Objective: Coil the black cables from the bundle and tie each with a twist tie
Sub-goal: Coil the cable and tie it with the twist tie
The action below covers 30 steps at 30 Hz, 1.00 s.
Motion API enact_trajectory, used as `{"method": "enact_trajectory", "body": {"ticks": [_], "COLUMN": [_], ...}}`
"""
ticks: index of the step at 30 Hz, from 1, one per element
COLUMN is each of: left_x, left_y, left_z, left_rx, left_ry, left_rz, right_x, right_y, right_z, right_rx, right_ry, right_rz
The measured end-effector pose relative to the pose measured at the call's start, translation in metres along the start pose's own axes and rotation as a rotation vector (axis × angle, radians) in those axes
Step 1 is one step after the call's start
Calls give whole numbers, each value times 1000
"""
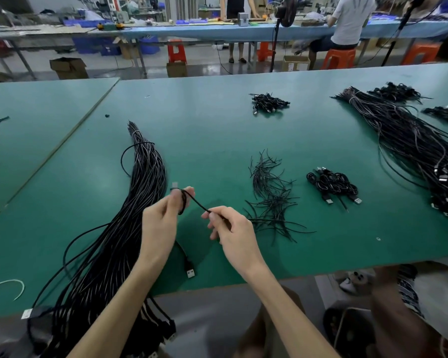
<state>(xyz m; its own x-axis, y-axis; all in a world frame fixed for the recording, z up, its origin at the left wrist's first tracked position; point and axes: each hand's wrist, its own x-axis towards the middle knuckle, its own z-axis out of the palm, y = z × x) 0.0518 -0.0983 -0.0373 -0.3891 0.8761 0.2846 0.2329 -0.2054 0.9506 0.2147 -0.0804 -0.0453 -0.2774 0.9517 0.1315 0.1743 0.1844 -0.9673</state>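
Note:
My left hand [163,218] holds a small coil of black cable [183,204] wrapped around its fingers above the green table [217,130]. My right hand [228,228] pinches the same cable a short way along, pulling it taut between the hands. The cable's USB plug [190,273] lies on the table below my left wrist. A long bundle of black cables [130,215] runs from the table's middle left down over the near edge. Loose black twist ties [272,197] lie scattered to the right of my hands.
A pile of coiled, tied cables [332,186] sits right of the ties, another pile [269,103] farther back. A second big bundle [411,143] stretches along the right side. People work at a far blue bench [217,31] with orange stools.

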Motion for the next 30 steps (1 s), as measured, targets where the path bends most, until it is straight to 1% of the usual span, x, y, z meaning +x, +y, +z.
{"method": "enact_trajectory", "body": {"ticks": [2,3,6,8,9,12,16,18,19,20,22,25,28,30], "left_x": [5,7,12,14,15,12,9,7,6,4,-3,-11,-14,-14], "left_y": [0,1,6,9,10,14,14,13,14,15,15,8,1,-1], "left_z": [-4,-6,-12,-13,-13,-12,-12,-12,-10,-7,0,5,6,8], "left_rx": [-404,-554,-864,-984,-1006,-987,-847,-773,-703,-584,-277,114,509,736], "left_ry": [-7,-22,-83,-115,-126,-179,-182,-224,-238,-233,-211,-261,-295,-253], "left_rz": [-165,-226,-386,-450,-466,-498,-559,-519,-462,-375,-146,150,334,439], "right_x": [-1,-1,-2,-1,-1,0,1,1,0,0,0,1,2,1], "right_y": [-1,-1,-2,-2,-1,0,0,0,-1,-2,-2,-1,0,1], "right_z": [0,0,1,0,0,1,3,2,2,2,3,4,2,1], "right_rx": [4,3,-10,-24,-33,-67,-104,-108,-110,-109,-128,-184,-92,2], "right_ry": [-19,-33,-70,-71,-71,-80,-83,-61,-46,-30,-4,21,57,86], "right_rz": [-3,-6,-12,-18,-21,-6,20,15,16,18,19,10,23,37]}}
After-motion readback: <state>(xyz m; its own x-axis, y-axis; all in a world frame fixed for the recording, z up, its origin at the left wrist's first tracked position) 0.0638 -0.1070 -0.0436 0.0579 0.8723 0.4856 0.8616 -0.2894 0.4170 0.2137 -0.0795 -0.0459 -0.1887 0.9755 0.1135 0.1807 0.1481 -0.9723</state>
